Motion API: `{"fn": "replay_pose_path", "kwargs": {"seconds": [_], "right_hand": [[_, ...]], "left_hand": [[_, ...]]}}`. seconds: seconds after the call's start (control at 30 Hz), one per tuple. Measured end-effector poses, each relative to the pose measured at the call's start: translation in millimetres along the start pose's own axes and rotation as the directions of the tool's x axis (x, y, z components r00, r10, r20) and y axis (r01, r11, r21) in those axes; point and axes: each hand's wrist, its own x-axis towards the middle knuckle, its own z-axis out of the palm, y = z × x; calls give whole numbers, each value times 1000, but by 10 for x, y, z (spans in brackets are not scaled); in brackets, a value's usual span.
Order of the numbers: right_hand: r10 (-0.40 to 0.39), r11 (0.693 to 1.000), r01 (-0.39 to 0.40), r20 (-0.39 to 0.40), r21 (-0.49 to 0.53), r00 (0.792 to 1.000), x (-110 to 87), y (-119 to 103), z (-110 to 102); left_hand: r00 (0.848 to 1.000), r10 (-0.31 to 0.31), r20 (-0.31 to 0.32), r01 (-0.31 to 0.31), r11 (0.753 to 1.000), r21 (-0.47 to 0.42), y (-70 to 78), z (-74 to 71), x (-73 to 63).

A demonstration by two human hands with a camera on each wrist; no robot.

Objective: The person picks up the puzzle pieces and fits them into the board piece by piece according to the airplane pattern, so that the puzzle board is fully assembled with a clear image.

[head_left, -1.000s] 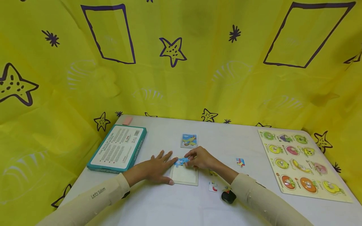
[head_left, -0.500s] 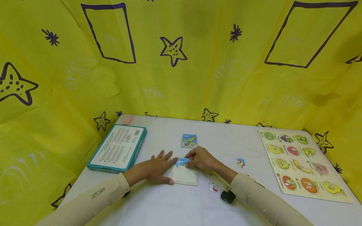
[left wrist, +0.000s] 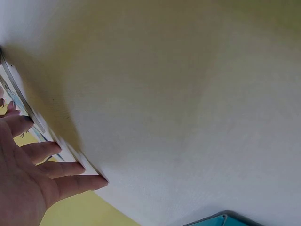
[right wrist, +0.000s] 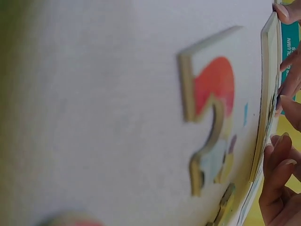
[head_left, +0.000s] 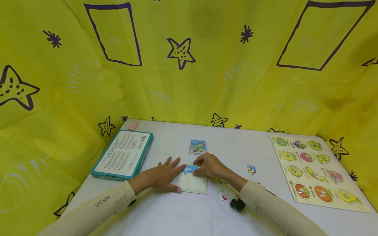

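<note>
My left hand (head_left: 162, 177) lies with fingers spread at the left side of a small pale puzzle tray (head_left: 193, 184). Its thumb rests by the tray's left edge, and its index fingertip touches the blue jigsaw piece (head_left: 189, 169) along the far side. Curled fingers of my right hand (head_left: 211, 165) pinch at the right part of that blue jigsaw area; the fingertips partly cover it. In the right wrist view, those fingers (right wrist: 277, 165) meet the tray's edge (right wrist: 265, 94). The left wrist view shows the left fingers (left wrist: 70, 183) straight and apart, beside the tray.
Loose jigsaw pieces lie right of the tray, one with red (head_left: 222, 195) and another (head_left: 251, 169) farther right. Behind the tray sits an airplane picture puzzle (head_left: 198, 146). A teal-edged box (head_left: 124, 154) is at left, a fruit puzzle board (head_left: 319, 173) at right, a pink block (head_left: 133, 126) behind.
The right fingers have shifted very slightly at the blue jigsaw piece, and a little more blue shows beside the thumb. The left hand keeps its place.
</note>
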Motion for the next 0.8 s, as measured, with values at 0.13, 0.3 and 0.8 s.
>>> {"fn": "replay_pose_path", "kwargs": {"seconds": [0.13, 0.3, 0.8], "right_hand": [[17, 1000, -17, 3, -24, 1000, -9, -2, -19], [23, 1000, -23, -1, 16, 1000, -11, 8, -33], [9, 996, -11, 28, 89, 1000, -41, 42, -50]], "left_hand": [[1000, 0, 3, 0, 1000, 3, 7, 1, -4], [1000, -7, 5, 6, 1000, 11, 6, 7, 3], [1000, -18, 18, 18, 1000, 3, 26, -18, 8]]}}
